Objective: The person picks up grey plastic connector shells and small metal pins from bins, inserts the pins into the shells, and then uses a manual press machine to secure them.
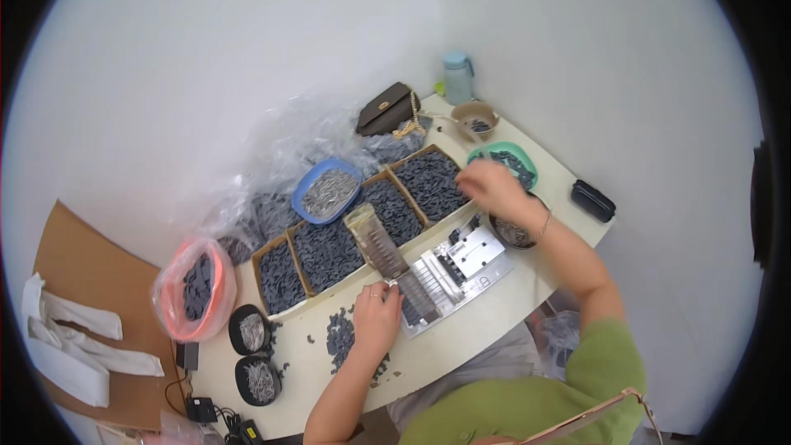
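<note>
Green sleeve low; left hand [376, 319] pinches clear strip [387, 252] end at jig [449, 276], near bench front edge; right hand [492, 186] fingers together over green bowl [527, 158]. Small dark clips [342, 334]: prob light, stiff; pinch sides.

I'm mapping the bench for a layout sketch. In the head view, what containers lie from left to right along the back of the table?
Pink bag → blue bowl → brown purse → pale blue bottle → green bowl → black case.
</note>
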Available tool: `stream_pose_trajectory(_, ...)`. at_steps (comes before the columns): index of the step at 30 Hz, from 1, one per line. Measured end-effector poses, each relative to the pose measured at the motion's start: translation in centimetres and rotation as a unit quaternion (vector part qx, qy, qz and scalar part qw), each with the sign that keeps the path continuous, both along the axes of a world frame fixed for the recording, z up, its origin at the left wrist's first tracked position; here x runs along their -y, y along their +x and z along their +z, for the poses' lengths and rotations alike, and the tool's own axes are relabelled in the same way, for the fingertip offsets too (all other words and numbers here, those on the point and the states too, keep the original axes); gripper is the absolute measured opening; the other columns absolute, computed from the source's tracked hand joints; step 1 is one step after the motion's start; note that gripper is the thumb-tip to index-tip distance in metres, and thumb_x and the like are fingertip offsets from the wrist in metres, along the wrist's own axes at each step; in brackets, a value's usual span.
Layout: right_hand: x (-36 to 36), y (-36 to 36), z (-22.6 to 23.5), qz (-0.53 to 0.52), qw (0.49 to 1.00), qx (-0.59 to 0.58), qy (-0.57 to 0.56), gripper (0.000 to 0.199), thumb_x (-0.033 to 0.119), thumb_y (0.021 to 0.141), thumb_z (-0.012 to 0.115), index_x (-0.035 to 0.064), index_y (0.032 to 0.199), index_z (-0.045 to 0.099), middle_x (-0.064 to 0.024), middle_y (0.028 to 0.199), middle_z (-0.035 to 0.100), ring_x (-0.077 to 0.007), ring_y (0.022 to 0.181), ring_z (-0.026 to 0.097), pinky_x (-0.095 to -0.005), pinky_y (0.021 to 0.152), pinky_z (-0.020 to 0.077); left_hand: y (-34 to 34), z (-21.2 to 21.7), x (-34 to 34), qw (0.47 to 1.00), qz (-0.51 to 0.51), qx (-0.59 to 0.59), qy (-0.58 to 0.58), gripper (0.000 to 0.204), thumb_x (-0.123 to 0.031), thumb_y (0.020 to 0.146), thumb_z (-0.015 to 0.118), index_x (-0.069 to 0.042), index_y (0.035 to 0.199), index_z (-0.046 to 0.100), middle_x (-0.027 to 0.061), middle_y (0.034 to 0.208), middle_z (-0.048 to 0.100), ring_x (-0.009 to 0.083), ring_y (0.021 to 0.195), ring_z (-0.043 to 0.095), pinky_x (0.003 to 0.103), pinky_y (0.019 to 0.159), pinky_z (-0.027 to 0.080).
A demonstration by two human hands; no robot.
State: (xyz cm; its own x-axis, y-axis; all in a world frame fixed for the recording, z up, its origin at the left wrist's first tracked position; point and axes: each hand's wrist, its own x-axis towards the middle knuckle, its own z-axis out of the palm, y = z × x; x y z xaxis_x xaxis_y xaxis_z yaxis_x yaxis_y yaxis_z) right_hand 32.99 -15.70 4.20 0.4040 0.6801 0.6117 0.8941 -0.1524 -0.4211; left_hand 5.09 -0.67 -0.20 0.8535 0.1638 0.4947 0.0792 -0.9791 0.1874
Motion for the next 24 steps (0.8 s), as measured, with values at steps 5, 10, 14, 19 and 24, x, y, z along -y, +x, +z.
stream_pose_trajectory(5, 4.6, 9.9, -2.7, -0.182, 0.942, -0.063, -0.274, 0.013, 0.014, 0.075, 0.068, 0.0101, 0.087, 0.070, -0.0112, 0.087, 0.069, -0.0293, 0.086, 0.066, -0.0423, 0.074, 0.0518, 0.3, -0.7, 0.4, 0.998, -0.018, -0.019, 0.054, 0.016, -0.004, 0.075, 0.068, 0.001, 0.090, 0.066, 0.0117, 0.091, 0.059, 0.0294, 0.083, 0.056, 0.038, 0.072, 0.048)
stream_pose_trajectory(10, 4.7, 10.8, -4.3, -0.153, 0.940, -0.079, -0.293, 0.016, 0.013, 0.072, 0.072, 0.0089, 0.087, 0.069, -0.0108, 0.087, 0.070, -0.0277, 0.084, 0.067, -0.0395, 0.075, 0.0528, -0.2, 0.3, 0.2, 0.999, -0.029, 0.004, -0.032, 0.021, -0.003, 0.073, 0.070, 0.001, 0.093, 0.066, 0.0129, 0.095, 0.061, 0.0309, 0.085, 0.058, 0.038, 0.073, 0.049)
stream_pose_trajectory(14, 5.0, 9.8, -3.5, -0.158, 0.970, -0.134, -0.129, 0.014, 0.009, 0.075, 0.070, 0.0064, 0.089, 0.067, -0.0096, 0.083, 0.069, -0.0234, 0.079, 0.067, -0.0349, 0.073, 0.0529, -3.3, 3.0, -0.4, 0.996, 0.025, 0.029, -0.082, 0.023, -0.001, 0.072, 0.071, 0.000, 0.095, 0.066, 0.0135, 0.096, 0.062, 0.0317, 0.088, 0.058, 0.038, 0.076, 0.049)
stream_pose_trajectory(19, 2.9, 2.9, -0.1, 0.073, 0.925, -0.369, 0.054, 0.010, -0.001, 0.082, 0.063, 0.0020, 0.091, 0.065, -0.0033, 0.087, 0.064, -0.0140, 0.081, 0.063, -0.0281, 0.073, 0.0507, -9.9, 4.5, -3.4, 0.982, 0.151, 0.082, -0.077, 0.021, 0.001, 0.074, 0.069, -0.002, 0.095, 0.066, 0.0133, 0.098, 0.062, 0.0306, 0.092, 0.059, 0.037, 0.077, 0.048)
stream_pose_trajectory(24, -2.4, -8.0, 0.4, 0.243, 0.952, -0.140, -0.120, 0.017, 0.004, 0.080, 0.066, 0.0054, 0.097, 0.068, -0.0104, 0.091, 0.065, -0.0261, 0.086, 0.063, -0.0341, 0.075, 0.0505, -18.1, 3.3, -7.6, 0.930, 0.358, 0.082, -0.036, 0.017, -0.003, 0.077, 0.067, 0.000, 0.094, 0.064, 0.0150, 0.097, 0.061, 0.0334, 0.096, 0.056, 0.040, 0.085, 0.045)
